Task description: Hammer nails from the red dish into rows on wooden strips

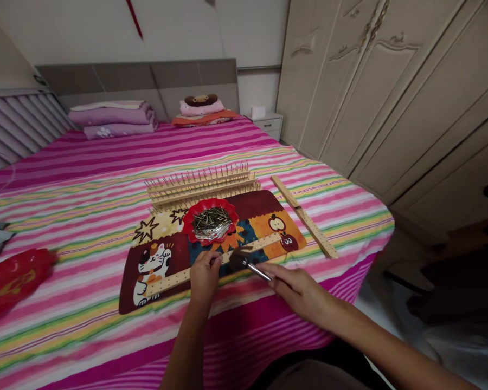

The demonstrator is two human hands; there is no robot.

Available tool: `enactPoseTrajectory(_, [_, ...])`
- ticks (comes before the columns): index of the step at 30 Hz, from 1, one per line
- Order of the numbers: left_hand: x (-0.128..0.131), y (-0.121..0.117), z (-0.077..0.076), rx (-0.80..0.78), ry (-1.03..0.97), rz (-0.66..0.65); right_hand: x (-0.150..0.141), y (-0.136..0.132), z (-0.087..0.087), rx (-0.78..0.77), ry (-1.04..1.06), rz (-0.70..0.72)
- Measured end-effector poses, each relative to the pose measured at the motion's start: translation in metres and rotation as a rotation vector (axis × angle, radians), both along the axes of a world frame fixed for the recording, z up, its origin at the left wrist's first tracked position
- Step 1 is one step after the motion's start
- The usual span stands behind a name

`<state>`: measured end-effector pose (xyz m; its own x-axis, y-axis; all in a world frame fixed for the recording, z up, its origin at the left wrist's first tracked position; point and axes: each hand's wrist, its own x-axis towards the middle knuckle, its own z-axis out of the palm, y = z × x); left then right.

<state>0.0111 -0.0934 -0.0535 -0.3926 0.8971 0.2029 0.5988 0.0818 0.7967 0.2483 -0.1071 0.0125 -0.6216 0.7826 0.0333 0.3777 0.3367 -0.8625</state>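
Note:
My right hand (299, 290) is wrapped round a hammer (258, 270) with a shiny metal handle. The hammer's dark, slightly blurred head is over a pale wooden strip (171, 281) dotted with small holes. On that same strip, just left of the hammer head, my left hand (206, 273) pinches with thumb and forefinger; whatever is between the fingertips is too small to make out. The strip lies slantwise across a patterned mat (126, 292) with a cartoon cat. Behind my left hand, a red scalloped bowl (188, 232) holds many loose nails (212, 223).
Wooden strips bristling with upright nails (201, 187) lie behind the bowl. More strips (309, 219) lie end to end at the right, near the bed's edge. A red plastic piece (18, 281) is at far left. Folded bedding (114, 118) and a wardrobe (350, 81) stand beyond.

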Motion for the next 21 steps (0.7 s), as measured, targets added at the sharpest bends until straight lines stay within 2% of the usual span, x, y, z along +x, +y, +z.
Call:
enactPoseTrajectory(2, [-0.004,0.0,0.003,-0.025,-0.017,-0.011,0.021,-0.01,-0.018,-0.127,-0.022,-0.029])
enactPoseTrajectory(5, [-0.015,0.004,0.015,-0.03,0.044,0.03,0.049,-0.023,-0.055,-0.256,-0.005,-0.112])
enactPoseTrajectory(8, [-0.026,0.02,0.032,-0.016,0.257,0.147,0.065,-0.031,-0.09,-0.377,-0.034,-0.243])
enactPoseTrajectory(10, [-0.03,0.035,0.042,-0.072,0.432,0.168,0.069,-0.033,-0.105,-0.502,-0.043,-0.331])
enactPoseTrajectory(13, [-0.028,0.057,0.047,-0.228,0.645,0.165,0.068,-0.032,-0.112,-0.682,-0.013,-0.387])
enactPoseTrajectory(16, [-0.022,0.073,0.044,-0.346,0.736,0.199,0.066,-0.031,-0.109,-0.721,0.032,-0.359])
enactPoseTrajectory(18, [-0.02,0.081,0.042,-0.39,0.716,0.226,0.066,-0.03,-0.107,-0.725,0.05,-0.354])
enactPoseTrajectory(21, [-0.025,0.087,0.046,-0.436,0.58,0.247,0.066,-0.031,-0.108,-0.744,0.064,-0.373])
